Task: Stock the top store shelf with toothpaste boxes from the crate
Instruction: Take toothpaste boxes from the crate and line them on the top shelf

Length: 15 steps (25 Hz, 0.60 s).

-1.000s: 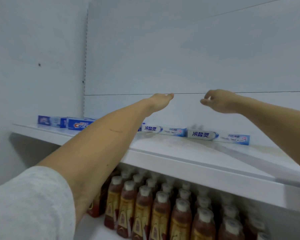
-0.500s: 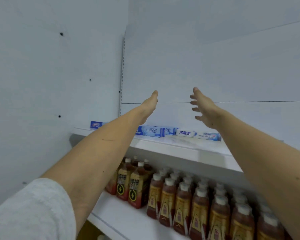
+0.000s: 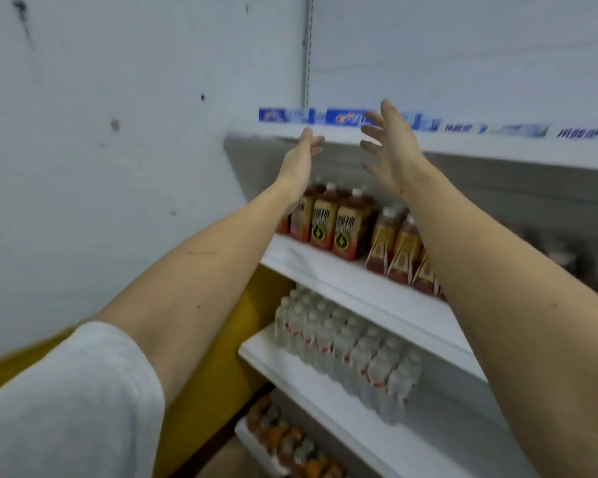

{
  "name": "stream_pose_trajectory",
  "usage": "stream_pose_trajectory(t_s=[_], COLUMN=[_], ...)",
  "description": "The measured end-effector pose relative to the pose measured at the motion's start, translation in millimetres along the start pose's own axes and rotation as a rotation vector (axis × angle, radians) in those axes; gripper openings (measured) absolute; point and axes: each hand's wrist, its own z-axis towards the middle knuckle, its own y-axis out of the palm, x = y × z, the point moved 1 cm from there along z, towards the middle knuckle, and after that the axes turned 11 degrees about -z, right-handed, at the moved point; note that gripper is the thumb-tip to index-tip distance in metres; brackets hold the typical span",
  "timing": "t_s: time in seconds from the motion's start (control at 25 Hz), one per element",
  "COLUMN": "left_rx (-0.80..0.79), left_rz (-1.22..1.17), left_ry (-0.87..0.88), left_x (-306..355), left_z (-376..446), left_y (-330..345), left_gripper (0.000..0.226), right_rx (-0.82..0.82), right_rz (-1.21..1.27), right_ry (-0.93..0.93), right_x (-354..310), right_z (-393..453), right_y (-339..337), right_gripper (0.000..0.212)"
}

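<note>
Below the hands, brown drink bottles (image 3: 339,225) in rows on the middle shelf (image 3: 353,281). One shelf lower, clear water bottles (image 3: 346,346), packed close. Further down, orange bottles (image 3: 290,443), blurred. Left of the hands, grey wall (image 3: 118,132) with dark spots; a yellow panel (image 3: 221,339) under it.

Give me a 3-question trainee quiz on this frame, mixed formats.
1. True or false: the left hand grips a toothpaste box.
2. Which goods stand on the shelf directly below the top shelf? A) clear water bottles B) brown drink bottles C) cans
3. Fill in: the toothpaste boxes lie in a row at the ____ of the top shelf.

Key:
1. False; both it and the right hand are open and hold nothing.
2. B; the clear water bottles are one shelf lower.
3. back
</note>
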Motion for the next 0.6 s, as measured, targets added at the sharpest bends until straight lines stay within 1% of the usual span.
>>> stream_pose_trajectory(t_s=[0.08, 0.2, 0.28, 0.4, 0.6], left_rx=[-0.006, -0.005, 0.021, 0.013, 0.044], left_rz=[0.011, 0.024, 0.028, 0.045, 0.03], left_ry=[-0.058, -0.211, -0.321, -0.452, -0.574], left_x=[-44.6, -111.3, -149.4, -193.7, -265.0], left_z=[-30.7, -72.5, -97.1, -132.0, -191.3], left_y=[-21.3, -45.0, -54.2, -58.3, -42.1], left_gripper=[0.059, 0.062, 0.064, 0.066, 0.065], right_rx=[-0.036, -0.125, -0.142, -0.162, -0.229], right_rz=[-0.04, -0.112, -0.138, -0.143, -0.166], right_ry=[0.031, 0.122, 0.204, 0.344, 0.532], right_x=[41.5, 113.7, 160.0, 225.4, 315.5], right_z=[-26.7, -67.9, -91.7, -127.5, -184.9], right_y=[27.4, 52.4, 57.6, 58.1, 50.7], right_gripper=[0.053, 0.058, 0.059, 0.058, 0.058])
